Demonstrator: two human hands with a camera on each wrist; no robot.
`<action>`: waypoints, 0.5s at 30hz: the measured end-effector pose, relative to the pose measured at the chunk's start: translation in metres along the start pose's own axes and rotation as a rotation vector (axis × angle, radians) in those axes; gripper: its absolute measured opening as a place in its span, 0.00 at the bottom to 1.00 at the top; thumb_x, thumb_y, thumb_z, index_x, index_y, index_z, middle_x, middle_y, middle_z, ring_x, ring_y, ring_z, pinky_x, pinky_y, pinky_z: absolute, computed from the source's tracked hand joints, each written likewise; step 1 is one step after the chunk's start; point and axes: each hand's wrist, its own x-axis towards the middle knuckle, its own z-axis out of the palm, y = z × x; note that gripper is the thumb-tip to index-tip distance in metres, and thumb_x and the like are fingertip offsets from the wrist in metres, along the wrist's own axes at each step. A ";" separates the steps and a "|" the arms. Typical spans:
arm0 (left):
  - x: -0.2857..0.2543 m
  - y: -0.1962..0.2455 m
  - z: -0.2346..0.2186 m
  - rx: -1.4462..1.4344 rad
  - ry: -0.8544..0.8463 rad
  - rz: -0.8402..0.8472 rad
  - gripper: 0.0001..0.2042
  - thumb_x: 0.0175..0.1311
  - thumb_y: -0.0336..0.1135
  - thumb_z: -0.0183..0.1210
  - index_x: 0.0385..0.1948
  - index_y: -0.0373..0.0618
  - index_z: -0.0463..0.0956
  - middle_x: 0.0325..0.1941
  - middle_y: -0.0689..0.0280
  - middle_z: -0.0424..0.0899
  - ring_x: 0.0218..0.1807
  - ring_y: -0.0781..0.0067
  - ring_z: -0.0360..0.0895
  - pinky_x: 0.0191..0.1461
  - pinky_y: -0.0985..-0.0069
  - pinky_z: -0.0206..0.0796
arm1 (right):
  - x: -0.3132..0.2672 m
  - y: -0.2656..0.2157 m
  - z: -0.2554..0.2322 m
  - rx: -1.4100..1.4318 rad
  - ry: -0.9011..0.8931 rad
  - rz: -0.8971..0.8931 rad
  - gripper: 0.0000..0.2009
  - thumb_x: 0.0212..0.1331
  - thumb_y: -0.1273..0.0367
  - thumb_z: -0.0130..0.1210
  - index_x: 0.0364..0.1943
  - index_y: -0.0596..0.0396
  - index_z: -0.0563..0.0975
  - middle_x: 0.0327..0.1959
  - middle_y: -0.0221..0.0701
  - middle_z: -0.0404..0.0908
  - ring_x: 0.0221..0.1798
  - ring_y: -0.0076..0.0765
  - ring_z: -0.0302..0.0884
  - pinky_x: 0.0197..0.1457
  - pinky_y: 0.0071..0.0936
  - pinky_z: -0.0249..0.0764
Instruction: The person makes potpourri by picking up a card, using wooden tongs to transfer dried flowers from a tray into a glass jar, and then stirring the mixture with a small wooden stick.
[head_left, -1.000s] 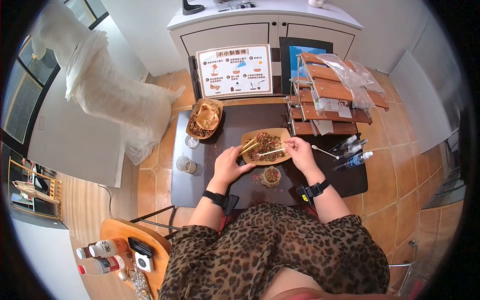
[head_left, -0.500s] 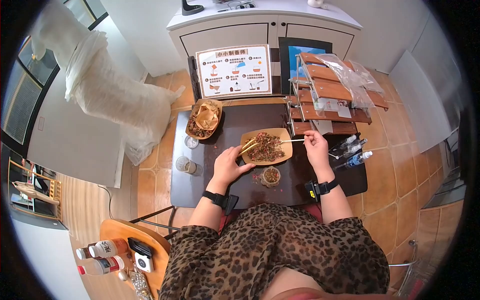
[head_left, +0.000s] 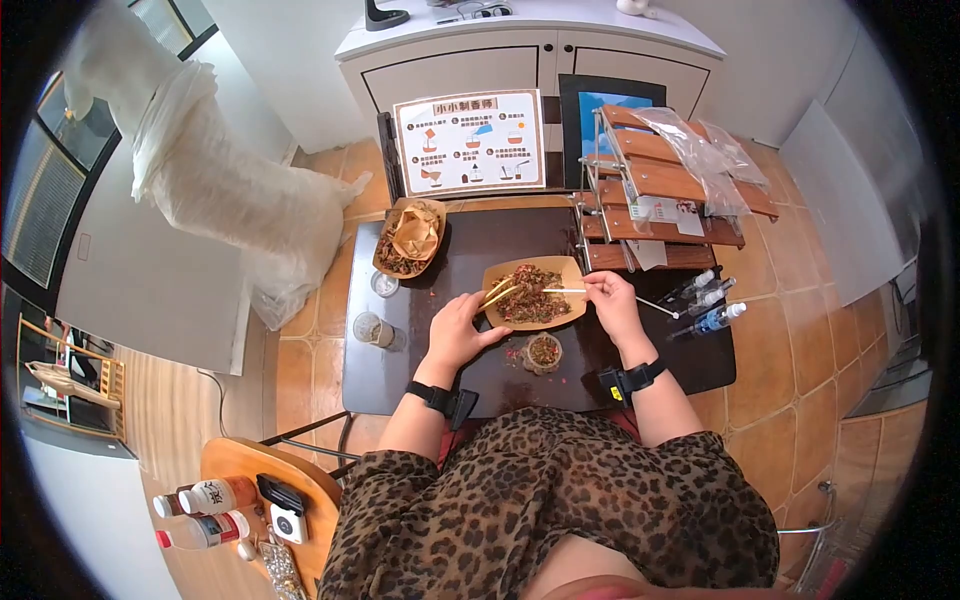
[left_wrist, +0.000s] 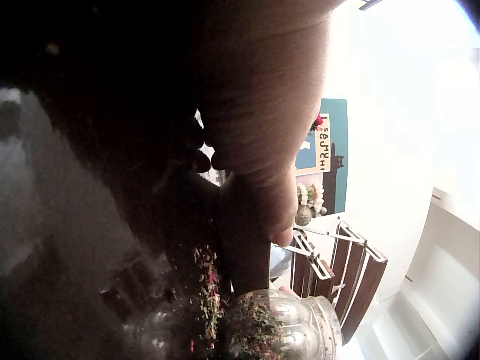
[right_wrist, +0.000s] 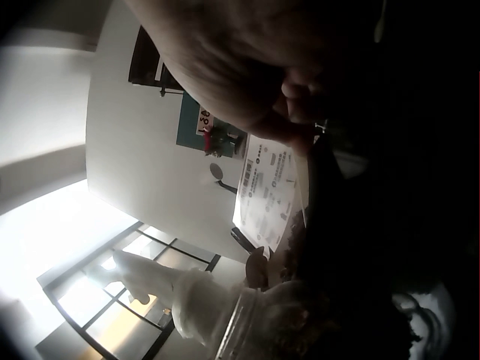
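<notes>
In the head view a paper tray (head_left: 497,318) of dried red and green bits (head_left: 530,298) lies on the dark table. My left hand (head_left: 458,332) rests at its left edge, fingers by yellow sticks (head_left: 497,293) that reach into the bits; whether it grips them is unclear. My right hand (head_left: 614,308) pinches a thin white stick (head_left: 572,291) whose far end lies over the bits. Just below the tray stands a glass jar (head_left: 542,353) of similar bits, also close in the left wrist view as a jar (left_wrist: 300,330). The right wrist view shows my right hand (right_wrist: 240,67) dimly.
Another paper tray (head_left: 408,238) with a crumpled brown paper stands at the table's back left, above a small cup (head_left: 383,284) and a glass (head_left: 372,330). At right are small bottles (head_left: 718,318), a white stick (head_left: 658,307) and a wooden rack (head_left: 660,180). An instruction sheet (head_left: 469,142) stands behind.
My right hand swung right with the white stick, clear of the bits, then came back left, bringing the stick over them again. My left hand has stayed at the tray's left edge.
</notes>
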 end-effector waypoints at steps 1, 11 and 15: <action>0.000 0.001 -0.001 0.003 -0.002 -0.001 0.31 0.47 0.54 0.74 0.50 0.43 0.79 0.37 0.62 0.82 0.43 0.57 0.81 0.46 0.64 0.75 | 0.001 0.001 -0.004 0.032 0.006 0.007 0.06 0.66 0.76 0.56 0.44 0.63 0.79 0.32 0.28 0.83 0.34 0.21 0.80 0.41 0.20 0.74; 0.000 0.002 -0.002 0.017 0.007 0.008 0.31 0.47 0.55 0.74 0.50 0.43 0.79 0.37 0.62 0.82 0.42 0.58 0.81 0.45 0.65 0.74 | -0.013 -0.033 -0.022 0.106 0.021 0.119 0.06 0.66 0.76 0.56 0.44 0.61 0.80 0.30 0.27 0.83 0.25 0.14 0.71 0.28 0.13 0.63; 0.000 0.001 -0.001 0.012 0.011 0.010 0.31 0.47 0.55 0.74 0.50 0.43 0.79 0.37 0.62 0.82 0.42 0.58 0.81 0.45 0.65 0.74 | -0.021 -0.044 -0.028 0.125 0.008 0.109 0.06 0.66 0.75 0.57 0.44 0.59 0.80 0.29 0.26 0.83 0.23 0.11 0.67 0.25 0.12 0.57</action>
